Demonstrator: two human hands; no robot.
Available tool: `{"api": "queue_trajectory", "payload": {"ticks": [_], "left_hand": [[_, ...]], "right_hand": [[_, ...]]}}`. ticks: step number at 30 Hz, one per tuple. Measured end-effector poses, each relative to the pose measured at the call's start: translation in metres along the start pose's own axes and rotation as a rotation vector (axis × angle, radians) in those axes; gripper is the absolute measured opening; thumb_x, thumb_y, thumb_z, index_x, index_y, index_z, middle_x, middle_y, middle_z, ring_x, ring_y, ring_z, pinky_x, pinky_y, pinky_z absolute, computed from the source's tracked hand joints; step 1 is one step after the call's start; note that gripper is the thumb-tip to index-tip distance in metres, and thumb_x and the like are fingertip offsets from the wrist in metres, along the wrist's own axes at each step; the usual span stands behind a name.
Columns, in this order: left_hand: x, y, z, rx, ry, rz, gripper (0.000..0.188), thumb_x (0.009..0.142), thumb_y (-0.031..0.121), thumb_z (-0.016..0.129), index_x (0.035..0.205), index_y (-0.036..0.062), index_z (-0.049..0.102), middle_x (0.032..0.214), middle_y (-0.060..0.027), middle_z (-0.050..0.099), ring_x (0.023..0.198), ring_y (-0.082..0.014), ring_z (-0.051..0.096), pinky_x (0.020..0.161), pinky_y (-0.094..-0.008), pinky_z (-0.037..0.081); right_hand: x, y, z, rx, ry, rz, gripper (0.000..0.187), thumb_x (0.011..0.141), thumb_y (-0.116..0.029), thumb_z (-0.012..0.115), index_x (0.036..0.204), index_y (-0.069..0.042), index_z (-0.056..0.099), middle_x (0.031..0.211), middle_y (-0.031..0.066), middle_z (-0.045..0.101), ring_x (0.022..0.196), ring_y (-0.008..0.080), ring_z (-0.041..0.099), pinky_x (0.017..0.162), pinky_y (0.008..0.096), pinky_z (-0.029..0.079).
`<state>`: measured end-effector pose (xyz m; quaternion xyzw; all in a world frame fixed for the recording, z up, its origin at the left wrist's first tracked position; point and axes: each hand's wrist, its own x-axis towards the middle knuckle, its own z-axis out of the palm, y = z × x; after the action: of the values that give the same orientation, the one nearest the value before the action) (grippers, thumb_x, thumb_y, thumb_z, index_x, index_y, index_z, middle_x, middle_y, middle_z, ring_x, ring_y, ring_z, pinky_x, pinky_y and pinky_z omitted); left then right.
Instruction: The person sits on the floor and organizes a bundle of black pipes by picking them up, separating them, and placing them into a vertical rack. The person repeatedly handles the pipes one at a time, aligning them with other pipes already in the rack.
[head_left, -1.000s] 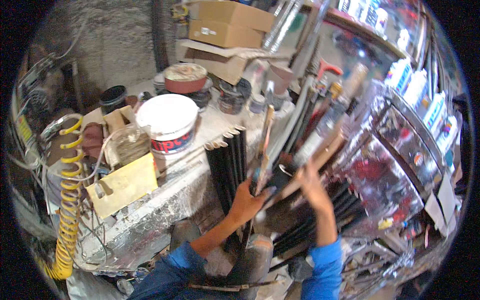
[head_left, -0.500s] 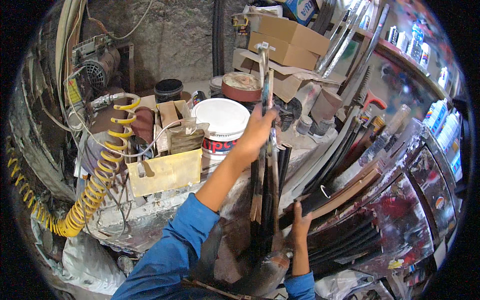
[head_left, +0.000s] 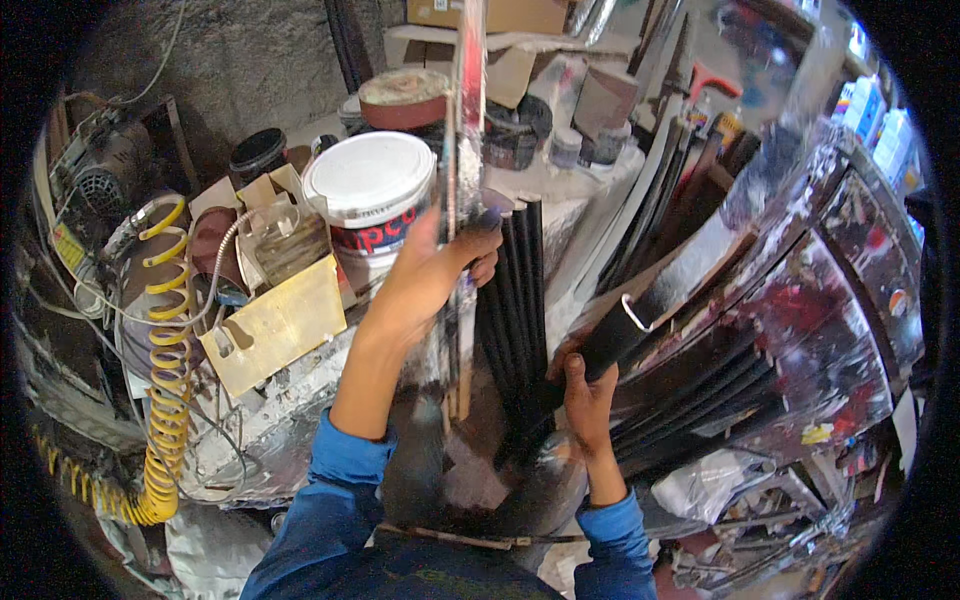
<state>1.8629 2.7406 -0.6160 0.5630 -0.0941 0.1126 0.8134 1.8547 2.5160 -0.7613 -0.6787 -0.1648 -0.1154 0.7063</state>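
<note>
My left hand [head_left: 415, 285] is closed around several long, thin, paint-stained sticks [head_left: 470, 110] held upright near the middle of the view. Their upper ends run past the top edge. Lower and to the right, my right hand [head_left: 590, 405] has its thumb raised and its fingers wrapped around a black tube [head_left: 612, 340] with a white ring at its upper end. Between the hands several black tubes [head_left: 520, 290] stand close together. Behind my left hand is a white lidded bucket [head_left: 368, 170] on the bench.
A yellow coiled hose [head_left: 168, 400] hangs at the left beside a pale yellow carton [head_left: 280, 325]. A black tub [head_left: 258, 152] and a reddish-brown round tin [head_left: 405, 95] are farther back. At right stands a paint-splattered curved panel [head_left: 810, 330], with spray cans [head_left: 860, 105] beyond it.
The view has shifted. My left hand has moved left and lower with the sticks, away from the standing black tubes. The black tube at my right hand now points up more steeply.
</note>
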Motion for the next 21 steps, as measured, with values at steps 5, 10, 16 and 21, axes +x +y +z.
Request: {"api": "queue_trajectory", "payload": {"ticks": [5,10,16,21], "left_hand": [[-0.078,0.030,0.001,-0.071,0.017,0.169,0.046,0.090,0.034,0.066,0.114,-0.0012,0.049,0.068,-0.0043,0.050,0.052,-0.0105,0.048,0.046,-0.0249,0.040],[-0.124,0.037,-0.001,-0.109,0.183,0.186,0.055,0.077,0.039,0.082,0.100,0.0026,0.048,0.066,-0.0040,0.049,0.050,-0.0113,0.046,0.044,-0.0262,0.036],[-0.137,0.010,-0.022,0.036,0.229,0.146,0.035,0.086,0.017,0.074,0.108,0.0025,0.050,0.078,-0.0072,0.056,0.055,-0.0114,0.048,0.049,-0.0257,0.038],[-0.133,-0.041,-0.028,0.513,0.484,0.030,0.021,0.090,0.002,0.065,0.108,0.0022,0.055,0.080,-0.0024,0.060,0.063,-0.0081,0.056,0.056,-0.0244,0.046]], "right_hand": [[-0.002,0.002,0.035,-0.096,-0.087,-0.012,0.041,0.095,-0.026,0.064,0.123,0.001,0.050,0.084,0.0033,0.059,0.070,0.0120,0.058,0.063,0.0260,0.048],[0.001,0.008,0.080,-0.162,-0.122,0.230,0.045,0.089,-0.022,0.071,0.123,0.003,0.056,0.107,0.0211,0.068,0.091,0.0257,0.065,0.084,0.0359,0.051],[0.021,0.023,0.130,-0.249,-0.107,-0.088,0.041,0.093,-0.025,0.065,0.121,0.001,0.050,0.093,0.0213,0.067,0.083,0.0301,0.067,0.074,0.0390,0.051],[0.029,0.034,0.149,-0.507,-0.206,-0.055,0.039,0.096,-0.026,0.058,0.123,0.000,0.045,0.096,0.0289,0.065,0.090,0.0466,0.064,0.074,0.0489,0.051]]}}
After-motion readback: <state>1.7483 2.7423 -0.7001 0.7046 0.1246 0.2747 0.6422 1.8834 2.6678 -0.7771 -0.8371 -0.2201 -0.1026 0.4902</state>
